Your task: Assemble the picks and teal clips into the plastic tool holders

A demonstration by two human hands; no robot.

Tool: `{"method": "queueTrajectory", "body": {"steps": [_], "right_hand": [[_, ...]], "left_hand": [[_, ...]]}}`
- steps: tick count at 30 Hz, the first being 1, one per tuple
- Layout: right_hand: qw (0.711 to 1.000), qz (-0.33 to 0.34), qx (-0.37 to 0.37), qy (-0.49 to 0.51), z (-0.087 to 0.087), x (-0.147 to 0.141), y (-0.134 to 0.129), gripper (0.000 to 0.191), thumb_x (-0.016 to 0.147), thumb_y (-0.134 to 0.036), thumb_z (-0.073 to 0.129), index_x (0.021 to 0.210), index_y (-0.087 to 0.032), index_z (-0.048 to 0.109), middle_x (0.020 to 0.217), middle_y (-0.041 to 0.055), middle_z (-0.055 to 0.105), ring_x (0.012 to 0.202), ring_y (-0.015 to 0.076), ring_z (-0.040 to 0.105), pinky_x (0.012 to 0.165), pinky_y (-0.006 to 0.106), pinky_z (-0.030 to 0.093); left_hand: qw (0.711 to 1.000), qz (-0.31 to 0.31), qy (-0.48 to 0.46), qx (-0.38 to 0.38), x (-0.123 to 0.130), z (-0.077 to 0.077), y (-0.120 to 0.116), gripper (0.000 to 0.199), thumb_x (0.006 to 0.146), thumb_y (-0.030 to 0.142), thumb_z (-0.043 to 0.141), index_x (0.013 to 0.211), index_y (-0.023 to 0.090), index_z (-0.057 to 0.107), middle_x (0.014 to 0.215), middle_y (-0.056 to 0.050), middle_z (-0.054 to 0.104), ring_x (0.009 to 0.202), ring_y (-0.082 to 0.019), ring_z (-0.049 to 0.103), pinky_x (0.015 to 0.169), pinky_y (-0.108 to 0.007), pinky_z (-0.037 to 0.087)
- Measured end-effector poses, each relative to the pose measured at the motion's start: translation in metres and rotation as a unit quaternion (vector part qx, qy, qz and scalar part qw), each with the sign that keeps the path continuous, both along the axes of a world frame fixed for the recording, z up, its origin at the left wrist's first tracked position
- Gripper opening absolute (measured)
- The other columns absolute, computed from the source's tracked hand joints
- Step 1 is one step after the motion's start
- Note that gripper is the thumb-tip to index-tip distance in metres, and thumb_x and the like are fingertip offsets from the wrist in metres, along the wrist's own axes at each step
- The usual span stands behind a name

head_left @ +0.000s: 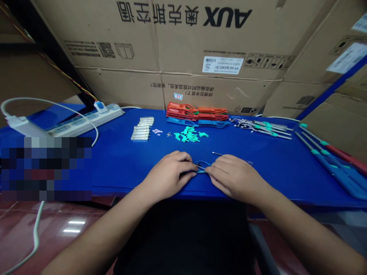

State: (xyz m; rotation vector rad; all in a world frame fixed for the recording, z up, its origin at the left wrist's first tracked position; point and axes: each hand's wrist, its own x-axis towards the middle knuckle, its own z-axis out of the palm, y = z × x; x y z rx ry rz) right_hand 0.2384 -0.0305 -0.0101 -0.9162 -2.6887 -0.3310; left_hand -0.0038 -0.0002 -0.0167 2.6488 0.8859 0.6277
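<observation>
On one blue table (114,164), two hands hold one blue part (203,164).

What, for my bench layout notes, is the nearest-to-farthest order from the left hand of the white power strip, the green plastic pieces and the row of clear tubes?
From the left hand, in the head view:
1. Green plastic pieces: just beyond, slightly right.
2. Clear tubes: beyond, to the left.
3. White power strip: farthest, on the far left.

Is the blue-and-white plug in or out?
In: the plug sits on the socket face of the power strip, near its far end.
</observation>
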Motion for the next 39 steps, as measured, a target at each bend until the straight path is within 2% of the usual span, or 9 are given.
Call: {"method": "queueTrajectory", "body": {"steps": [8,13,18,25,30,35,39], "right_hand": [[0.999,-0.016,-0.043,0.020,0.005,0.003,0.004,0.021,0.096,-0.020,0.052,0.097,-0.018,0.072,0.093,0.0074,0.069,0.085,0.0206,0.058,0.074,0.035,0.042],[1.000,-0.026,0.003,0.014,0.006,0.000,0.001,0.018,0.093,-0.024,0.057,0.090,-0.017,0.073,0.089,0.0062,0.069,0.081,0.0206,0.055,0.070,0.035,0.036],[0.999,-0.023,0.027,-0.011,0.005,-0.003,0.002,0.019,0.093,-0.020,0.056,0.084,-0.017,0.073,0.080,0.0054,0.067,0.076,0.0201,0.053,0.069,0.036,0.032],[1.000,-0.028,-0.004,-0.009,0.008,-0.004,0.006,0.018,0.092,-0.020,0.056,0.083,-0.017,0.072,0.081,0.0052,0.067,0.074,0.0190,0.054,0.069,0.035,0.032],[0.997,-0.019,-0.068,0.000,0.009,0.000,0.004,0.021,0.093,-0.015,0.053,0.100,-0.020,0.072,0.094,0.0058,0.068,0.084,0.0198,0.057,0.076,0.035,0.038],[0.987,-0.073,-0.131,0.050,0.011,0.000,-0.003,0.021,0.094,-0.016,0.052,0.096,-0.020,0.072,0.097,0.0054,0.066,0.087,0.0193,0.056,0.077,0.035,0.041],[0.977,-0.119,-0.140,0.108,0.004,-0.005,-0.014,0.016,0.092,-0.019,0.058,0.095,-0.023,0.073,0.095,0.0035,0.066,0.090,0.0200,0.056,0.081,0.037,0.040]], "left_hand": [[1.000,0.001,0.000,0.001,-0.001,-0.002,0.000,0.022,0.097,0.028,0.056,0.108,0.024,0.074,0.105,-0.005,0.066,0.098,-0.020,0.059,0.092,-0.038,0.048],[1.000,0.000,-0.008,0.005,-0.001,-0.004,0.000,0.021,0.097,0.027,0.057,0.108,0.024,0.075,0.104,-0.005,0.066,0.097,-0.019,0.060,0.092,-0.037,0.048],[1.000,0.004,-0.017,0.014,-0.001,-0.006,0.000,0.021,0.097,0.028,0.057,0.105,0.024,0.076,0.103,-0.005,0.066,0.096,-0.019,0.060,0.090,-0.037,0.049],[1.000,0.003,-0.011,0.010,-0.001,-0.008,0.000,0.023,0.098,0.029,0.056,0.107,0.024,0.076,0.105,-0.006,0.066,0.097,-0.020,0.059,0.090,-0.038,0.049],[1.000,0.007,-0.005,0.020,-0.001,-0.006,-0.001,0.023,0.097,0.029,0.056,0.107,0.026,0.076,0.105,-0.006,0.065,0.096,-0.020,0.059,0.089,-0.038,0.050],[0.999,0.009,0.006,0.047,-0.002,-0.007,-0.004,0.023,0.098,0.029,0.054,0.105,0.026,0.076,0.105,-0.006,0.065,0.094,-0.020,0.059,0.085,-0.038,0.050],[0.998,-0.004,-0.020,0.051,-0.002,-0.007,-0.005,0.021,0.097,0.028,0.055,0.100,0.025,0.076,0.105,-0.007,0.062,0.096,-0.020,0.057,0.085,-0.037,0.049]]}}
